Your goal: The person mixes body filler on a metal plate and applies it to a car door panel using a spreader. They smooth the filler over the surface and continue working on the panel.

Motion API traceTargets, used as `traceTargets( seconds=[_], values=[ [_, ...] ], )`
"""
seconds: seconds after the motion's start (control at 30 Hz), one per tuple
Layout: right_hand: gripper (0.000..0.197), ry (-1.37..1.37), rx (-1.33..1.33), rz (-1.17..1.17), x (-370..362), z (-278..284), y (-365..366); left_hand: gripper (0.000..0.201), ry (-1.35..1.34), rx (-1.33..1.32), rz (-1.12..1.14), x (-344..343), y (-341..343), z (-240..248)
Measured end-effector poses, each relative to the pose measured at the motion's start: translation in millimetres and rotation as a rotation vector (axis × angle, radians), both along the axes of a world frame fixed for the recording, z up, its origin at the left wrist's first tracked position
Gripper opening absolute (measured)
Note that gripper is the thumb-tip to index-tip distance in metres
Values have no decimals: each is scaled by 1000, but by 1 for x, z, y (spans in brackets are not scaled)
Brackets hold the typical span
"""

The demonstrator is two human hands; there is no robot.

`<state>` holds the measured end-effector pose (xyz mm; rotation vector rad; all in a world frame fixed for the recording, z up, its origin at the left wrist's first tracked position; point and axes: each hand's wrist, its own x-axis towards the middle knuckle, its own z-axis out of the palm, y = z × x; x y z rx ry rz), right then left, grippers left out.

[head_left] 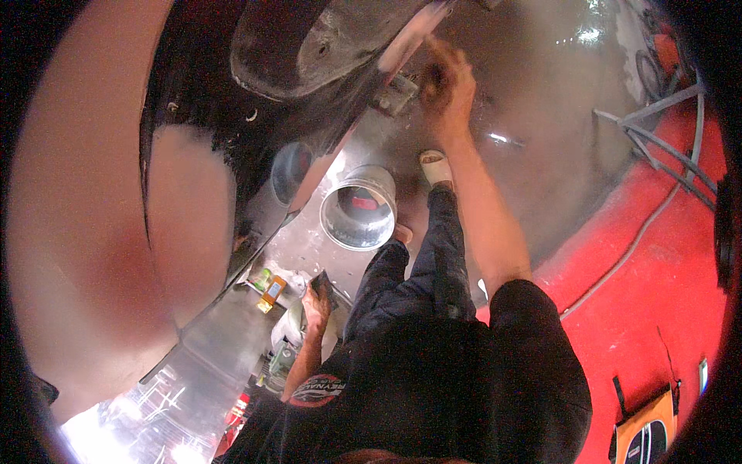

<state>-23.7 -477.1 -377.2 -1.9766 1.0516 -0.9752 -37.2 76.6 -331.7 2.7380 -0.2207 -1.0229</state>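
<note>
My right hand (454,83) is raised at the end of a stretched arm, beside the lower edge of a dark car body panel (255,127). Motion smears its fingers, and whether anything is in them cannot be made out. Low on my left side, my left hand (316,305) is closed on a dark flat pad (321,283), whose exact kind is unclear. Pale, dull patches (192,209) and a pinkish edge strip cover parts of the car body. Between the panel and my legs stands a clear-walled bucket (328,220) with something red showing inside it.
An orange-yellow box (273,291) lies among cluttered items near my left hand. Grey hoses or cables (657,139) and tubing run along the right, over a red floor area (610,263). An orange and black case (648,433) sits at the lower right. The grey floor (549,155) looks wet.
</note>
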Motion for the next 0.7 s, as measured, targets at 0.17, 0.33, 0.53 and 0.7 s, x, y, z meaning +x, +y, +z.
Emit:
traceTargets(
  seconds=[0.17, 0.33, 0.53, 0.7],
  values=[
    [65, 37, -231, -103, 17, -4, -43, 36, 19, -4, -16, 6, -22, 2],
    [59, -72, -211, -57, 22, -2, 8, 35, 11, -15, -126, -4, 6, -14],
    [60, -58, -134, 159, 5, 2, 34, 36, 33, -6, -55, 3, -10, -5],
    [62, -99, -165, -58, 6, -1, -24, 36, 4, -27, -55, 6, -26, 4]
  ],
)
